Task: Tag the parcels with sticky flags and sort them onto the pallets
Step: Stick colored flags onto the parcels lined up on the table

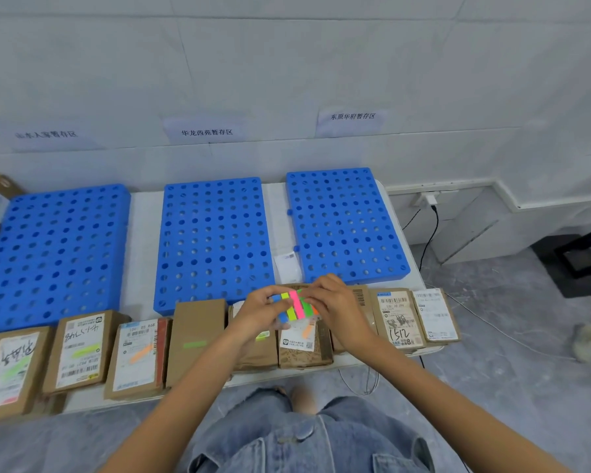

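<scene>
Neon flag pad was gripped steady by the left hand; the right hand pinched it, likely peeling one.

3 pallets rear | parcels row front (tbl edge)

I read three paper signs on the wall behind the pallets. The middle sign says 华龙西苑暂存区 and the right sign says 东原华府暂存区. The left sign is blurred; it may read 山水人家暂存区. In the row of boxes, the parcel near the right end carries a handwritten 1512 on its shipping label, with 8元 printed beneath. The parcel left of centre shows 05 A68 along its label's top line. I cannot read the other labels.
</scene>
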### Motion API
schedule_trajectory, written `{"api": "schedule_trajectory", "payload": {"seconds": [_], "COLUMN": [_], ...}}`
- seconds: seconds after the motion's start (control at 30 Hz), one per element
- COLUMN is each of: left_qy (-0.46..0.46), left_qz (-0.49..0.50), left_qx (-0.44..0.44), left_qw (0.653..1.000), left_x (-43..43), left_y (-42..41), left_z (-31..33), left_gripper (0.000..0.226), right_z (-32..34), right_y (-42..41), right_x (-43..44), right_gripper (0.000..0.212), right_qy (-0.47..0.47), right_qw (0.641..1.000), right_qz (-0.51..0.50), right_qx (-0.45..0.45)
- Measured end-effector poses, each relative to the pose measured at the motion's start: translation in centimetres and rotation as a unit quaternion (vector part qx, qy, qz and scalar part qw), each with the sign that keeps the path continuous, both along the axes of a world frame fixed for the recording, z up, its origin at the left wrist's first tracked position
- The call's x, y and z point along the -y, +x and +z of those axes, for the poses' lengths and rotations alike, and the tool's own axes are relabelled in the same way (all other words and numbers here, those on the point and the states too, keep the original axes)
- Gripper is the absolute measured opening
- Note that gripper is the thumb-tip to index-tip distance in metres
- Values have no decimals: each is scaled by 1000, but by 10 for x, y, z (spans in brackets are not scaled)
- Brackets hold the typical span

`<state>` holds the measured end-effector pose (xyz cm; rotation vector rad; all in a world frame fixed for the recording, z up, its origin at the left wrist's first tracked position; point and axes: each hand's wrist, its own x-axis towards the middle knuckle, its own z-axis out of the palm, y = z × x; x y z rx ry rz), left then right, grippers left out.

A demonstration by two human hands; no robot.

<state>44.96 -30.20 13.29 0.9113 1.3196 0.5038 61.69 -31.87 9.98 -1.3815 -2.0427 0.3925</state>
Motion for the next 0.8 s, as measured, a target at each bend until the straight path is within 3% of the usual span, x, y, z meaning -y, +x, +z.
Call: {"api": "schedule_trajectory", "payload": {"seconds": [0.1,0.37,0.5,0.67,0.8], "left_qy": [-20,-40,-42,-52,-62], "left_qz": [2,23,55,97,101], "left_qx": [29,54,47,27,16], "left_qw": [999,997,996,994,993], "left_x": [-2,-7,-11,-16,-15], "left_y": [2,0,-1,-6,-1], "left_z": [0,-5,-14,-25,-26], "left_gripper": [15,13,14,9,9], "right_z": [2,8,12,15,-14], "right_y": [0,2,6,24,57], "right_x": [3,7,12,23,23], "right_gripper": [25,9,11,14,16], "right_qy": [-19,-5,-54,-130,-194], "right_qw": [999,998,995,953,924], "right_qz": [-30,-56,-76,-221,-297], "right_qx": [-14,-6,-25,-162,-142]}}
